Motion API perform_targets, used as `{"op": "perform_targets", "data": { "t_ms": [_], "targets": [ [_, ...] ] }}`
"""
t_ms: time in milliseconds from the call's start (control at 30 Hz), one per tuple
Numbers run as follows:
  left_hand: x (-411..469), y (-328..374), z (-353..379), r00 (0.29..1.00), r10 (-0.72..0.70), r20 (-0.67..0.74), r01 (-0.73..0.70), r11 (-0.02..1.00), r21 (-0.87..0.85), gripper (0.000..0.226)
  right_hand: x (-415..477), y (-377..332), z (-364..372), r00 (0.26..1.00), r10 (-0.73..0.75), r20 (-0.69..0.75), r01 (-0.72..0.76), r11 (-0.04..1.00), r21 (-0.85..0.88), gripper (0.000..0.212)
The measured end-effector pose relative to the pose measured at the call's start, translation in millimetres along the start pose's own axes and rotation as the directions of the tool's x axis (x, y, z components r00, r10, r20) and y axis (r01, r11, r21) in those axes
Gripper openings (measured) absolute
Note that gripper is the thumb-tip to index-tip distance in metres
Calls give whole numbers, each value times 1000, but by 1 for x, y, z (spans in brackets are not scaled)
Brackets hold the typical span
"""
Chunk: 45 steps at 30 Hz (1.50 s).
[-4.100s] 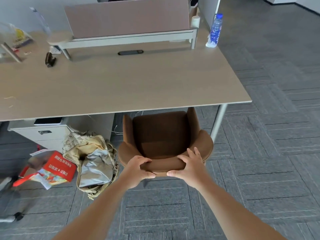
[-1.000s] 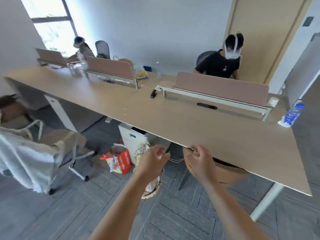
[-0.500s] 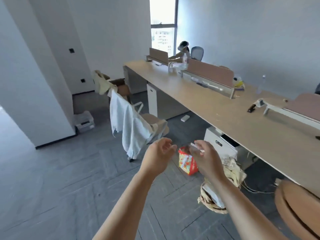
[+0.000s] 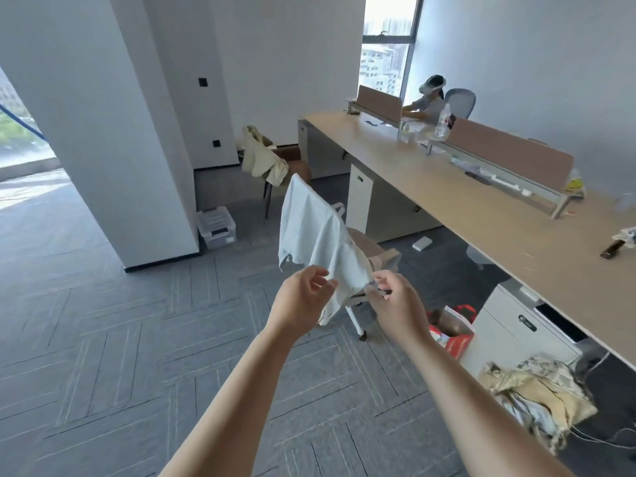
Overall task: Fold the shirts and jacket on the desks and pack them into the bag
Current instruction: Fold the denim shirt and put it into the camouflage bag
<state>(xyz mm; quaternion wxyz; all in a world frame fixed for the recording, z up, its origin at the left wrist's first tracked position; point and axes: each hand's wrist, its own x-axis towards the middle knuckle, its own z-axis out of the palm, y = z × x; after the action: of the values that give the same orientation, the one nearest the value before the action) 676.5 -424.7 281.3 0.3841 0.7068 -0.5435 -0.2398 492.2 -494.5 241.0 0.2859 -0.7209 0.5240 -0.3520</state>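
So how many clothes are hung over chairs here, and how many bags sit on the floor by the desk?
Clothes over chairs: 2, a pale shirt and a cream garment
Bags on the floor: 2, a red bag and a tan bag
Total: 4

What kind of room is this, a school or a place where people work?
Probably an office: a long shared desk with divider screens, a wheeled chair, and a drawer cabinet underneath.

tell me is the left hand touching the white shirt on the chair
Cannot tell. In the head view the left hand overlaps the white shirt, but depth is unclear.
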Motion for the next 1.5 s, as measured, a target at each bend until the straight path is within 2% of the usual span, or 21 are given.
{"op": "perform_targets", "data": {
  "t_ms": [367,767,967,1200,1500],
  "targets": [
    [181,-39,3,997,-73,-3,73,995,66,35,189,27,76,1000,-9,13,8,999,48,39],
    [370,-84,-36,995,-95,-32,96,995,39,34,375,0,144,998,17,60,-20,998,55,30],
    [476,-136,-65,999,-24,33,23,999,45,36,459,-3,199,996,90,10,-90,996,-13,28],
    [614,-173,-100,975,90,205,-102,993,51,36,539,-16,247,965,228,-128,-238,969,-65,31],
    [747,-172,-66,930,152,333,-169,985,21,30,621,14,259,906,334,-260,-361,930,-63,31]
  ]
}}
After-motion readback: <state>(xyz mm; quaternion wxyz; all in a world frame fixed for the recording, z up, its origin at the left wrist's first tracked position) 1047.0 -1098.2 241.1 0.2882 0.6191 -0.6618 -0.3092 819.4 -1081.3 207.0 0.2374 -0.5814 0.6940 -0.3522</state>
